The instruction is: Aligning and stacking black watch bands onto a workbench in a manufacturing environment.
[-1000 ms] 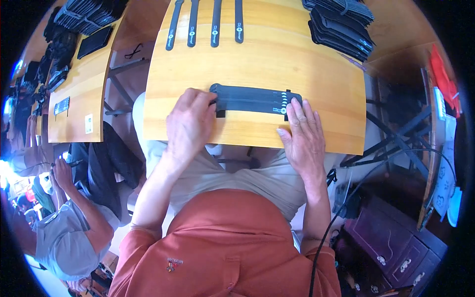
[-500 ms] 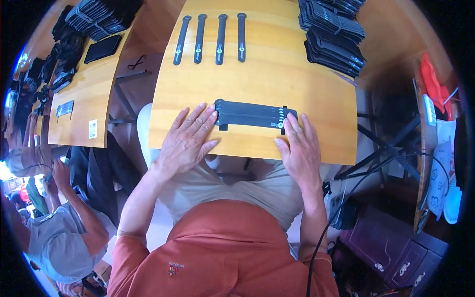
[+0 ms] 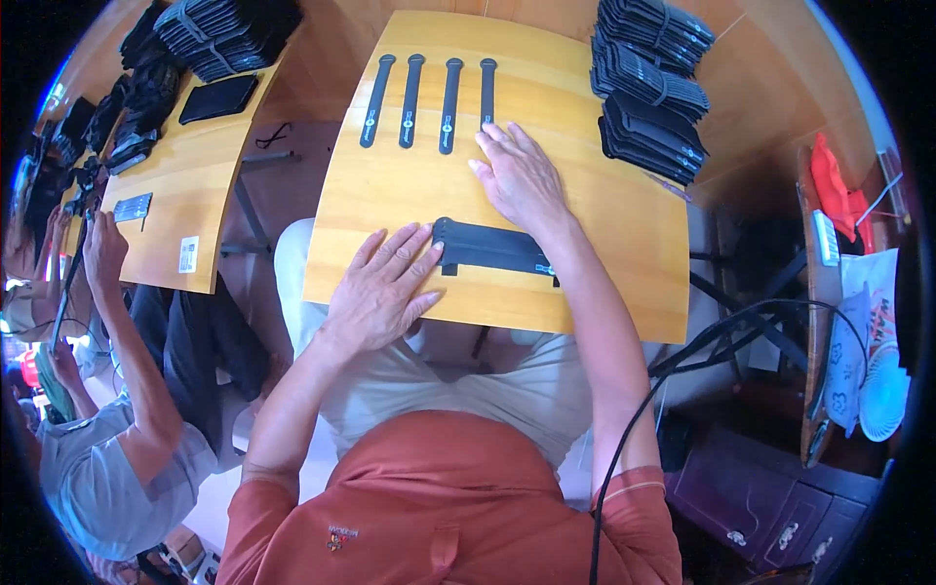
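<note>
A flat pile of dark grey straps (image 3: 487, 244) lies crosswise near the front of the wooden table (image 3: 409, 185), with short black tabs sticking out below it. My left hand (image 3: 385, 288) rests on the table, fingers stretched out, their tips against the pile's left end. Farther back, several single straps, each with a rounded head, lie side by side. Over the lower end of the rightmost strap (image 3: 488, 93) is my right hand (image 3: 522, 180), fingers extended and its tips at the strap. Its forearm hides the right end of the pile.
Bundled dark straps (image 3: 648, 78) are stacked at the table's back right, a thin pen-like item (image 3: 668, 185) beside them. On the left, a co-worker (image 3: 127, 448) sits at another table (image 3: 185, 205). A black cable (image 3: 624, 458) runs past my right arm.
My right hand has left the right end of the pile and moved up and away to the rightmost single strap. My left hand has stayed at the pile's left end.
</note>
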{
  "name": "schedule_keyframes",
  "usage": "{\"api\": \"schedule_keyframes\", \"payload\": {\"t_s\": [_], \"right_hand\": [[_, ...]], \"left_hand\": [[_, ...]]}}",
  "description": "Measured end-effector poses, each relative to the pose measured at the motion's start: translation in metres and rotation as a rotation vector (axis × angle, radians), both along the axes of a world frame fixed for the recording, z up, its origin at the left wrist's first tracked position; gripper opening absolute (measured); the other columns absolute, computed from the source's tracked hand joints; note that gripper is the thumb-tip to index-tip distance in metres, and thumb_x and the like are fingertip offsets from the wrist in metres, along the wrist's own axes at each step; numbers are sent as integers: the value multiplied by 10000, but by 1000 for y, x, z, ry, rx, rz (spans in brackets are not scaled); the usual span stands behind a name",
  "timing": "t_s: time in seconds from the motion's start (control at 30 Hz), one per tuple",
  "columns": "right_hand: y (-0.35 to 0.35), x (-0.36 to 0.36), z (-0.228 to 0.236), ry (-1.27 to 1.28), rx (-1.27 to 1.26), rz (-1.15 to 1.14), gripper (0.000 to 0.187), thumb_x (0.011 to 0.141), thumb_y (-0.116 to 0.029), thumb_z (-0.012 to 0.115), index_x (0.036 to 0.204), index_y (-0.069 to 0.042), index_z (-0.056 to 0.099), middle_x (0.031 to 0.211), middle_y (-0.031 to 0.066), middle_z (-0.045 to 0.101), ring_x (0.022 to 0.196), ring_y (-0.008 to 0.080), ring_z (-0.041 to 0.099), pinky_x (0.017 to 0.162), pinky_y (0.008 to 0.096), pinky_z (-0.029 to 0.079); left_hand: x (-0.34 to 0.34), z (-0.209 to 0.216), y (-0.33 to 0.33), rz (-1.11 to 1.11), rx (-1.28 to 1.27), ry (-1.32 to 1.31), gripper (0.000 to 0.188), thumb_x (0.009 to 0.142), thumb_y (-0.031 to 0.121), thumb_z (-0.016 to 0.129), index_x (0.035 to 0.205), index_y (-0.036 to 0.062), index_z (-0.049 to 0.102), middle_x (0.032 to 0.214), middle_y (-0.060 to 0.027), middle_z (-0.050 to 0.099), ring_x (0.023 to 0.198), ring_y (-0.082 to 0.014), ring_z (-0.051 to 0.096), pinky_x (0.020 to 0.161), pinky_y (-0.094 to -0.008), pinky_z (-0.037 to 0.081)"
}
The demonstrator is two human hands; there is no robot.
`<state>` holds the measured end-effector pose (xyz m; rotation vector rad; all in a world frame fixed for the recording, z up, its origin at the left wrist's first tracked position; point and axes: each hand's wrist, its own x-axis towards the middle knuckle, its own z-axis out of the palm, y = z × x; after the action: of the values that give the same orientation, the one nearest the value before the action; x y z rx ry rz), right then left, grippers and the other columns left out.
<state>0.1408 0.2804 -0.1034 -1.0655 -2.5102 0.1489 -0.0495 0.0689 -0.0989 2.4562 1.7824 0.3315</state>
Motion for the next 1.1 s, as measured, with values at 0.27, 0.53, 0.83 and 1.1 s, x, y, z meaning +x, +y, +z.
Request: {"api": "schedule_keyframes", "payload": {"t_s": [0.27, 0.53, 0.83, 1.1], "right_hand": [[-11, 52, 2, -95, -73, -112, 400, 1021, -299, 567, 1317, -55, 680, 1459, 102, 612, 1435, 362, 461, 1197, 431, 371], [-59, 149, 5, 51, -136, -102, 280, 1012, -207, 597, 1184, -30, 729, 1322, 153, 687, 1347, 395, 552, 1117, 444, 462], [-162, 206, 17, -4, -18, -154, 212, 926, -141, 722, 1085, -2, 740, 1227, 137, 730, 1248, 387, 632, 1026, 453, 526], [-215, 224, -8, 33, 384, -210, 198, 817, 49, 761, 1013, 34, 734, 1072, 169, 743, 926, 326, 734, 789, 387, 602]], "left_hand": [[-1, 2, -2, 1, -15, -27, 604, 1044, 484, 507, 1514, 105, 514, 1625, -100, 415, 1540, -257, 318, 1267, -466, 201], [0, 4, 1, -3, -10, -41, 607, 1011, 425, 580, 1493, 60, 522, 1630, -129, 404, 1536, -283, 327, 1263, -475, 215], [3, 0, -2, -1, 68, -25, 576, 1006, 413, 604, 1436, 31, 572, 1581, -128, 467, 1504, -291, 376, 1249, -478, 251], [85, 0, -37, -128, 184, -730, 231, 875, 158, 800, 1017, -17, 750, 1019, -146, 757, 922, -322, 734, 808, -422, 610]]}}
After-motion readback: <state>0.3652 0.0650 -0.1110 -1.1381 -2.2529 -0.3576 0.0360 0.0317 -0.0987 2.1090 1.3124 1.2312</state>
